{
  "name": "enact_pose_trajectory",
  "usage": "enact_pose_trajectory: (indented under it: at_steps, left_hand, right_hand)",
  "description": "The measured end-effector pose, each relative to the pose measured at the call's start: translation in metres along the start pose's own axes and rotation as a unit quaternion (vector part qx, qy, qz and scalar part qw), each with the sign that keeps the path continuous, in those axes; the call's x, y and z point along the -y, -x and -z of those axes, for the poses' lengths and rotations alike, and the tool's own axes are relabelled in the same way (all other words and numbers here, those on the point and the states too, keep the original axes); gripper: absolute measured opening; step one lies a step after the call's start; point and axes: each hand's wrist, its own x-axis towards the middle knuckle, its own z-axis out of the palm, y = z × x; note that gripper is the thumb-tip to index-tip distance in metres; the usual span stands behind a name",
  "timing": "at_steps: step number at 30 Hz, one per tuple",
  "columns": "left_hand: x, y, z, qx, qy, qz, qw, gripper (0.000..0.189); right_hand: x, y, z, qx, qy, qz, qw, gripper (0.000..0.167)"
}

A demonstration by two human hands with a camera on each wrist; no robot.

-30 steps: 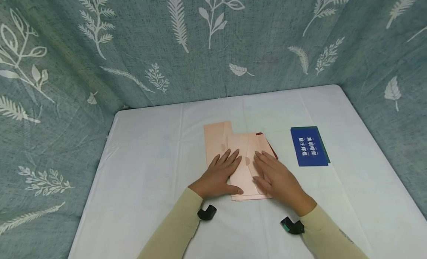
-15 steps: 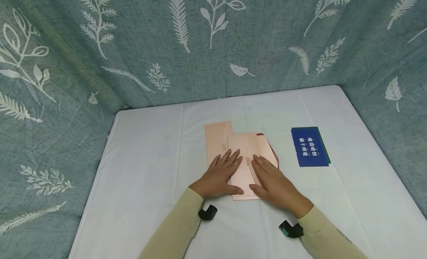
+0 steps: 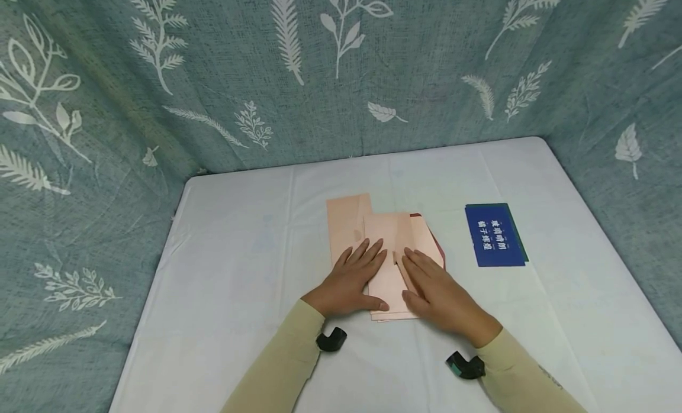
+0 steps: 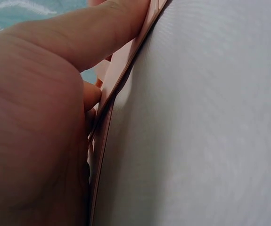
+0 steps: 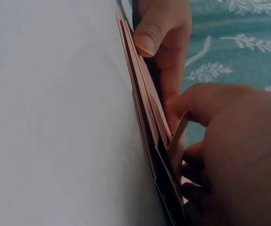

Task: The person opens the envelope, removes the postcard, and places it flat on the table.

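A small stack of pale pink envelopes [image 3: 383,283] lies at the middle of the table, one with a side flap with a rounded tab. My left hand [image 3: 348,278] rests flat on the left part of the top envelope, fingers spread and thumb near its lower edge. My right hand [image 3: 447,294] lies over the right side, its straight fingers against the flap. In the right wrist view the flap [image 5: 178,136] stands up at an angle from the stack, beside the right thumb and fingers. Another pink envelope [image 3: 346,215] lies partly under the stack at the left.
A blue card [image 3: 492,238] with white characters lies on a dark green one at the right. A dark red edge [image 3: 438,247] shows behind the envelopes. The white-covered table [image 3: 240,235] ends at a green leaf-patterned curtain [image 3: 319,117].
My right hand has shifted slightly left across the envelope, uncovering more of its right side. The flap's tab now tilts up from the envelope. My left hand stays in place.
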Motion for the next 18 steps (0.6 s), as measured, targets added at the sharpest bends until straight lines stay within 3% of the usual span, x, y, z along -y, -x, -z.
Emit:
enact_pose_trajectory:
  at_steps: [7, 18]
  left_hand:
    - [0.0003, 0.0, -0.0003, 0.0, 0.002, 0.0, 1.0, 0.113]
    - [0.0012, -0.0001, -0.0006, -0.009, -0.001, -0.006, 0.9999, 0.112]
  right_hand:
    - [0.0004, -0.0001, 0.0053, -0.001, -0.036, -0.021, 0.9991, 0.071]
    - [-0.0055, -0.0004, 0.0091, -0.019, -0.047, -0.036, 0.998, 0.07]
